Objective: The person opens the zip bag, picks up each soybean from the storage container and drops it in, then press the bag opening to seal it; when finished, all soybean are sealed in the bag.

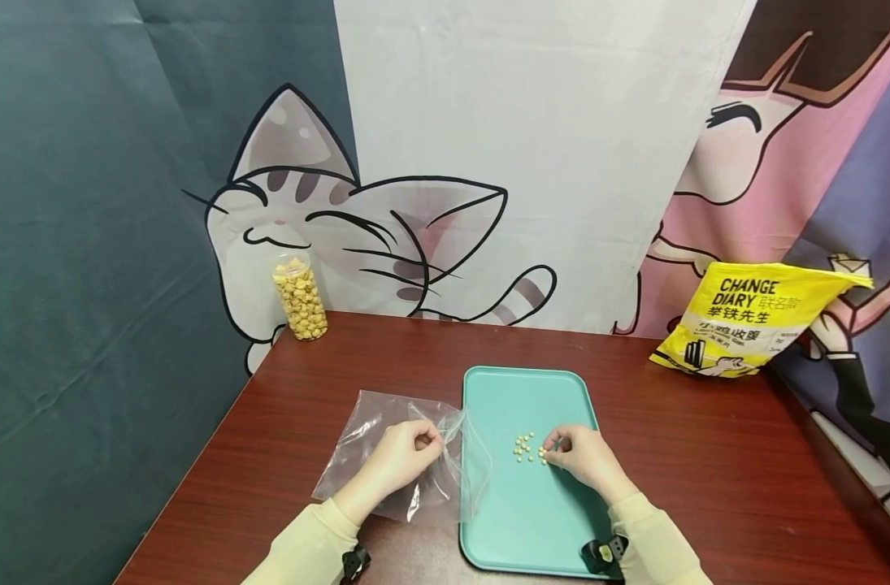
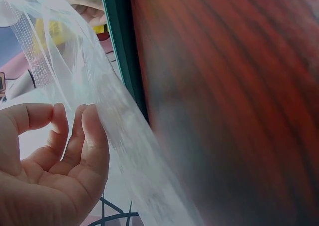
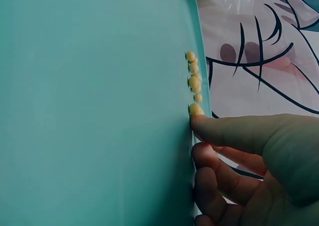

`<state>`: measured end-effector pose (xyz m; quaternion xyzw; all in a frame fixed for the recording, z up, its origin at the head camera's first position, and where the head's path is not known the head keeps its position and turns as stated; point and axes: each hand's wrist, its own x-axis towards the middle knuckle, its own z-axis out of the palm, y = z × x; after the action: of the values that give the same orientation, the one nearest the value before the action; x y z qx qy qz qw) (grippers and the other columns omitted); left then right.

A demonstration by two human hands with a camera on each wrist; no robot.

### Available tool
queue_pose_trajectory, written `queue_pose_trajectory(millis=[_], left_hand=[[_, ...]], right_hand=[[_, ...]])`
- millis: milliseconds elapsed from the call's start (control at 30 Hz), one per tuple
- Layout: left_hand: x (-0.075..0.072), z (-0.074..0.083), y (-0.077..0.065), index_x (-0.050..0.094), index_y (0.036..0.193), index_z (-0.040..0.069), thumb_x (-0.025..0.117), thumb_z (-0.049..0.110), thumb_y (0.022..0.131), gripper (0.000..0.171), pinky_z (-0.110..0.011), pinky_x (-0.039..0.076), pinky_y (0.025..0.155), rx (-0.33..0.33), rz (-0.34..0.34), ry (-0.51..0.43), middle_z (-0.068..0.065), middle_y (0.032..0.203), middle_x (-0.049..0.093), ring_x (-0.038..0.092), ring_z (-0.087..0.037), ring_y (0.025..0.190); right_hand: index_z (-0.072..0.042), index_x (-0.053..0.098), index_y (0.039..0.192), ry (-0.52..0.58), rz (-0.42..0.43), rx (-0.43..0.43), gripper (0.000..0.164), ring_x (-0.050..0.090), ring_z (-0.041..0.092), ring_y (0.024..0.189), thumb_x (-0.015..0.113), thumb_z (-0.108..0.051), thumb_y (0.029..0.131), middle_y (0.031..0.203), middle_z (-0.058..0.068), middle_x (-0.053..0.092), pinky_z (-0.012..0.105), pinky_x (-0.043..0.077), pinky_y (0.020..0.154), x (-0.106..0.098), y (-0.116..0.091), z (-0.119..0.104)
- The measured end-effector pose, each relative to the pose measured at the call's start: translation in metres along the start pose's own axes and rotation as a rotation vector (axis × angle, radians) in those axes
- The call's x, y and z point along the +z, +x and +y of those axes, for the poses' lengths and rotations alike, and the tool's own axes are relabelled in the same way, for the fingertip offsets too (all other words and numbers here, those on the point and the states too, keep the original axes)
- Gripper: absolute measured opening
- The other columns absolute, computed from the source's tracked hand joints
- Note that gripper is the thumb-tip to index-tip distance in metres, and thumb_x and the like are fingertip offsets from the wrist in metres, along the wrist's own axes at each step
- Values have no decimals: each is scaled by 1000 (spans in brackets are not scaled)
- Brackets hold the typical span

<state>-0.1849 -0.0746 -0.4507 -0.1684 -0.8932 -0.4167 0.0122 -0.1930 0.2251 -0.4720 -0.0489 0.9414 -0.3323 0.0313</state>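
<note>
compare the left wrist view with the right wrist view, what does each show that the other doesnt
Only the left wrist view shows the left hand, the dark red tabletop and the yellow bag, partly behind the clear plastic bag.

Only the right wrist view shows the small yellow pellets, on the teal tray by the right hand.

Both share the right hand, the teal tray and the printed backdrop, though the left wrist view catches just the tray's edge and part of that hand.

Yellow bag (image 1: pixel 744 321) before cartoon backdrop (image 1: pixel 547 154)
</note>
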Motion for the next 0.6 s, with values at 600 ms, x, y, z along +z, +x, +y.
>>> queue_pose_trajectory(millis=[600], left_hand=[[0,-2,1,64,73,19,60,14,83,12,-20,41,53,-7,0,-14,13,61,57,47,1,52]], right_hand=[[-16,67,80,34,57,-71,7,43,8,56,73,-13,81,62,-6,52,24,36,52,1,1,-10]])
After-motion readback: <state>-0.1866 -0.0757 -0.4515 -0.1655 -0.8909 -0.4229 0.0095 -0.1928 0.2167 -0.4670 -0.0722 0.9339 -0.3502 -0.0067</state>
